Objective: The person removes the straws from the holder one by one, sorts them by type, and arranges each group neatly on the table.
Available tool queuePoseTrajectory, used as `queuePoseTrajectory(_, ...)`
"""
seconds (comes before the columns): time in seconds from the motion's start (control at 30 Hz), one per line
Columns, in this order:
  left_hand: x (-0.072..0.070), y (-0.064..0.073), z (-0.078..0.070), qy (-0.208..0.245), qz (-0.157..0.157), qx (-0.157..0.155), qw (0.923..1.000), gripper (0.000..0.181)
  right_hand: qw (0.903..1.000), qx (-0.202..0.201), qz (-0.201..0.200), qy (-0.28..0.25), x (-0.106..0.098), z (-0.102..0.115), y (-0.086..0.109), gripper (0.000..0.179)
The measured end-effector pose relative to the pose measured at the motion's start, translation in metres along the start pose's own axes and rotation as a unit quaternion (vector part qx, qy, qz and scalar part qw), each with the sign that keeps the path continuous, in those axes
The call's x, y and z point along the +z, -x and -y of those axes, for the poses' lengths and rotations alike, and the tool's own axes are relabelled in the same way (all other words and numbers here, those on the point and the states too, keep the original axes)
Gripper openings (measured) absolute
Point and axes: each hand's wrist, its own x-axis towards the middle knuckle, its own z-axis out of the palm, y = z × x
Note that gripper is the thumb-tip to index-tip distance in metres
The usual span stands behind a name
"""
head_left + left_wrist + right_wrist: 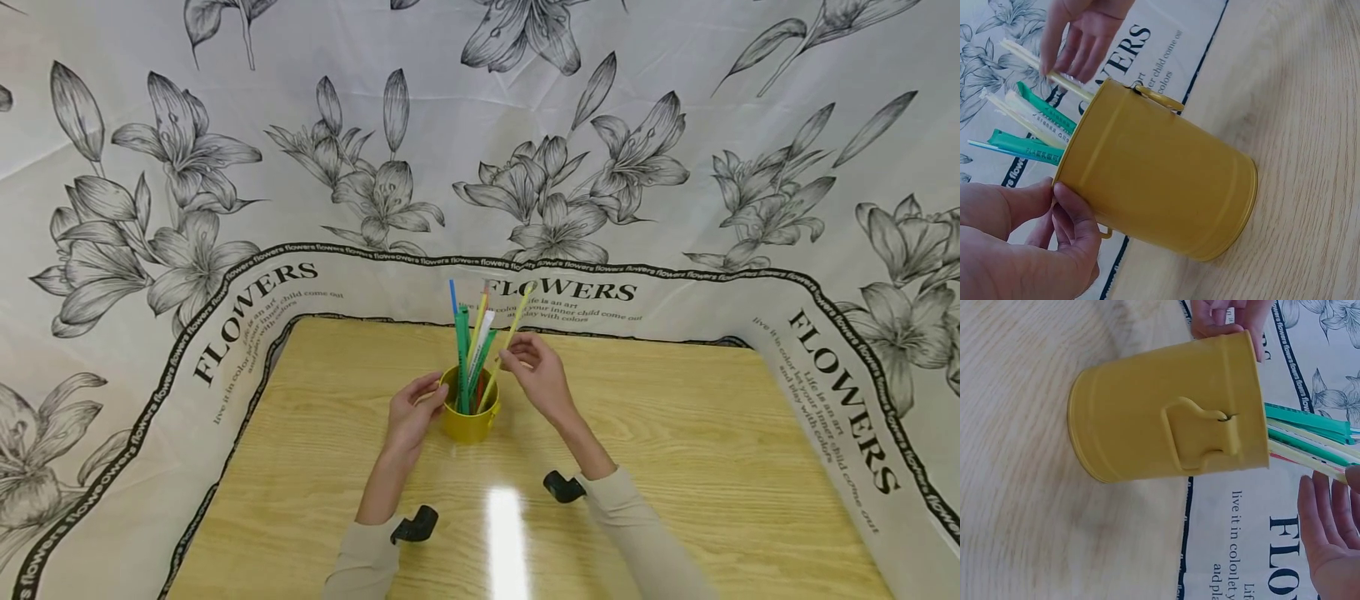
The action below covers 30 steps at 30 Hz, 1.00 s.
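A yellow metal bucket (468, 428) with small side handles stands upright on the table. My left hand (408, 412) pinches its rim between thumb and fingers, as the left wrist view shows up close. My right hand (542, 379) pinches a yellow straw (518, 318) at the bucket's right side; the straw's lower end is inside the bucket and it leans right. Green-wrapped straws (1027, 146), a white-wrapped straw (480, 342) and a blue straw (453, 297) also stick up from the bucket. The bucket's handle (1172, 434) hangs on the side facing the right wrist camera.
The bucket stands on a wood-grain table (675, 467) with a bright light reflection in front. A white cloth (442, 125) with black flower prints and lettering surrounds the back and sides. Black curved mounts (416, 525) sit at both wrists.
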Motion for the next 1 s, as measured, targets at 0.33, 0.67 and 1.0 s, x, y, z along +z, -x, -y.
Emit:
queuePoseTrajectory(0.33, 0.0, -0.001, -0.001, -0.008, 0.002, 0.003, 1.0, 0.032, 0.9912, 0.007, -0.064, -0.116, -0.02, 0.015, -0.004, 0.026)
queuePoseTrajectory(0.67, 0.0, -0.002, 0.001, -0.005, 0.0, 0.0, 1.0, 0.032, 0.9783, 0.037, -0.122, -0.163, -0.041, 0.023, -0.007, 0.03)
queuePoseTrajectory(1.0, -0.001, -0.002, 0.0, -0.003, 0.006, -0.003, 1.0, 0.033, 0.9797, 0.069, -0.124, -0.141, -0.054, 0.015, -0.001, 0.033)
